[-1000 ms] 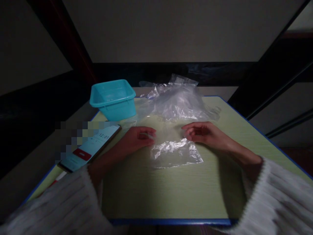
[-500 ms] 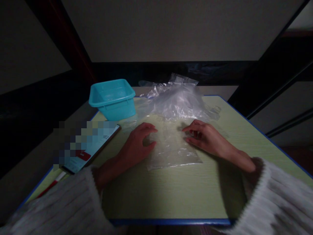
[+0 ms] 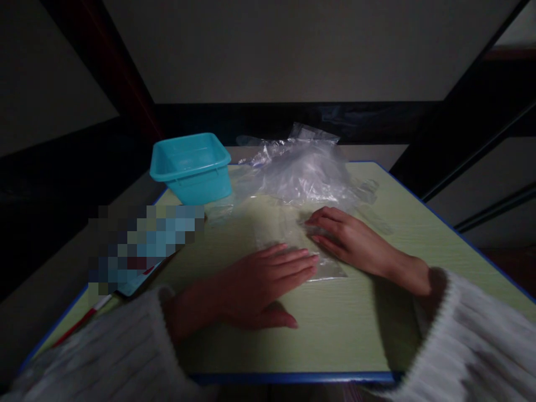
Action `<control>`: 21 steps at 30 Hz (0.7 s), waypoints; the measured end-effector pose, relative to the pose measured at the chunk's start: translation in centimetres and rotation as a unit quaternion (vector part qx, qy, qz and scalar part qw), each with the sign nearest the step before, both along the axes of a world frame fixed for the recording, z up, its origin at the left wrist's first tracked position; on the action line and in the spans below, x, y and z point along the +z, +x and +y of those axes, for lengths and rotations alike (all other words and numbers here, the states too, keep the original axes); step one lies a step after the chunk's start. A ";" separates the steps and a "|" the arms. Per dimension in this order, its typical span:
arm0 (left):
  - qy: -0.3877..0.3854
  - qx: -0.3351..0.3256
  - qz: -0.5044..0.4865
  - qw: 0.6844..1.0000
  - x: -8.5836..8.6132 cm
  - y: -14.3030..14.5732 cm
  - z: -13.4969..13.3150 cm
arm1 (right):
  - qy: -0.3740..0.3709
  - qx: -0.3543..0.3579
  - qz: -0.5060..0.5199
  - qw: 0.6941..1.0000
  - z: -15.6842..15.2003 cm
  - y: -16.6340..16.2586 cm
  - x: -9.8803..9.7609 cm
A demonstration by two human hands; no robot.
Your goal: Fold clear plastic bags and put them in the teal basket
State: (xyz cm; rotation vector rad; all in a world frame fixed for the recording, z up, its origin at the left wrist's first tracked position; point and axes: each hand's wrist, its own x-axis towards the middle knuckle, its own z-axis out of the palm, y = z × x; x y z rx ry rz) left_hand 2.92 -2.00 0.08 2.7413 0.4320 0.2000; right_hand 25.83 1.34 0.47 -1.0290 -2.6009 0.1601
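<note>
A clear plastic bag (image 3: 276,229) lies flat on the pale green table in front of me. My left hand (image 3: 263,279) is spread flat over the bag's near left part, palm down, with the thumb out toward me over the bare tabletop. At the bag's right side, my right hand (image 3: 347,237) rests with bent fingers, the fingertips on or just above the plastic. A small gap shows between its thumb and index finger, and nothing is visible in it. Part of the bag is hidden under both hands.
A heap of clear plastic bags (image 3: 310,170) lies at the back of the table (image 3: 335,340). Left of it stands a turquoise plastic basket (image 3: 201,184). A phone (image 3: 138,282), partly blurred out, and a red and white pen-like stick (image 3: 79,324) lie at the left edge.
My left hand has moved right and toward me, going from a curved shape beside the bag to flat on it. My right hand has shifted slightly left.
</note>
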 end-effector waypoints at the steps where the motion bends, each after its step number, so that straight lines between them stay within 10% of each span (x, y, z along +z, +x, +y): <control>1: -0.004 -0.001 -0.002 1.000 0.0 0.1 -0.1 | -0.001 0.003 -0.008 1.000 0.0 0.0 0.0; 21: -0.020 0.031 0.002 0.999 0.3 -1.0 0.4 | 0.005 0.029 -0.050 0.998 -0.1 0.1 0.1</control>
